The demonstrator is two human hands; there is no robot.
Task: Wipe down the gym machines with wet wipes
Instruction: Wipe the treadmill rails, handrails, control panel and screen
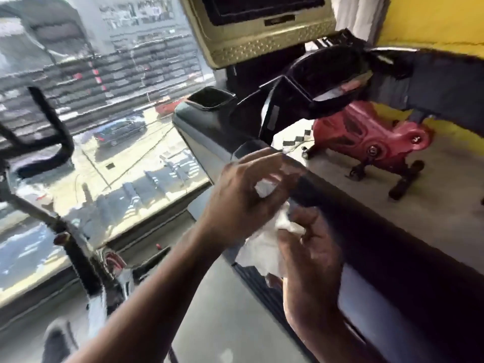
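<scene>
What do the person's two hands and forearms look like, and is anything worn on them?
Both the left hand and the right hand are bare: no gloves show. Both forearms are uncovered as far as the picture shows them, with no sleeve, watch or bracelet in view. The picture is too blurred to tell whether any finger carries a ring.

Your white wet wipe (264, 247) hangs crumpled and bunched, right beside the machine's dark, slanting handrail (366, 218).

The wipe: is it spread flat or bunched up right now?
Bunched up. The wipe hangs crumpled between the hands, left hand pinching its top, right hand gripping its middle.
</scene>
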